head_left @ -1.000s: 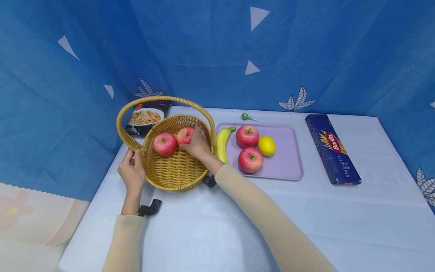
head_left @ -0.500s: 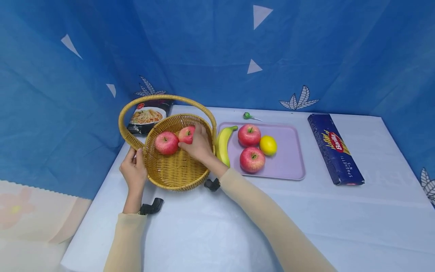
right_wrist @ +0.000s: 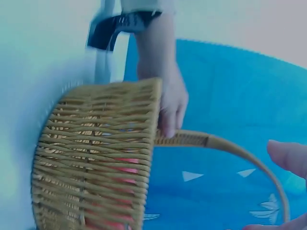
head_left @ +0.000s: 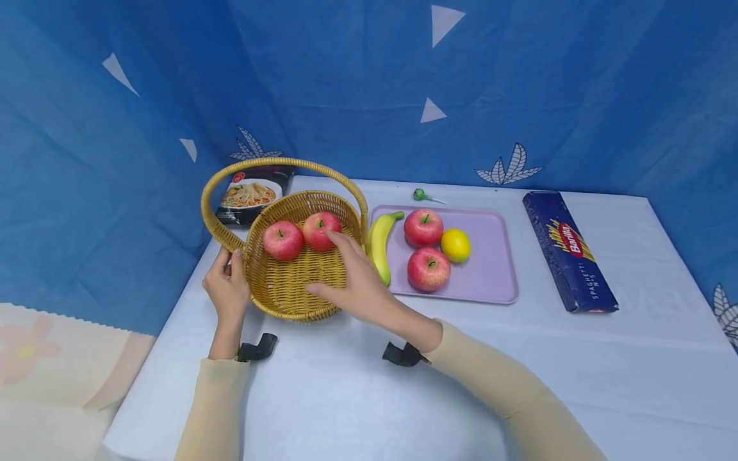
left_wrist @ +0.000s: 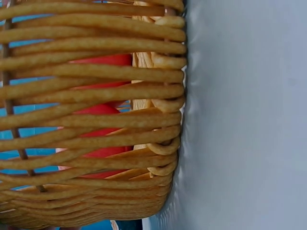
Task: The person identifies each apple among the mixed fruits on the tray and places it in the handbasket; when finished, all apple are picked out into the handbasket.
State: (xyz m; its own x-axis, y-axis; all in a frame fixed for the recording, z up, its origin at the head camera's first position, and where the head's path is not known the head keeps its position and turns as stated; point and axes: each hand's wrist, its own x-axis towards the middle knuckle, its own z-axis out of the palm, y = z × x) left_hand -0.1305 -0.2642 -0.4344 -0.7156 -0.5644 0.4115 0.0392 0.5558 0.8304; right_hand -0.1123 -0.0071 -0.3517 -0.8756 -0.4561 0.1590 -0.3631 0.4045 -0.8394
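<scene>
A woven wicker basket (head_left: 300, 288) with a tall arched handle stands on the left of the table. Two red apples, a left one (head_left: 283, 241) and a right one (head_left: 320, 230), lie inside it. My left hand (head_left: 228, 285) grips the basket's left rim at the foot of the handle. Over the basket's near right rim is my right hand (head_left: 369, 288), thumb and fingers spread, holding nothing. In the left wrist view the basket's woven wall (left_wrist: 96, 120) fills the left half, with red showing through the gaps.
To the right lies a lilac tray (head_left: 484, 269) with two apples (head_left: 428, 269), a yellow lemon (head_left: 455, 245) and a banana (head_left: 380, 246) along its left edge. A lollipop (head_left: 421, 195), a spaghetti box (head_left: 567, 250) and a noodle packet (head_left: 248, 195) lie around.
My right hand has let go of the right apple in the basket and drawn back toward the near right rim, fingers spreading. My left hand keeps its hold.
</scene>
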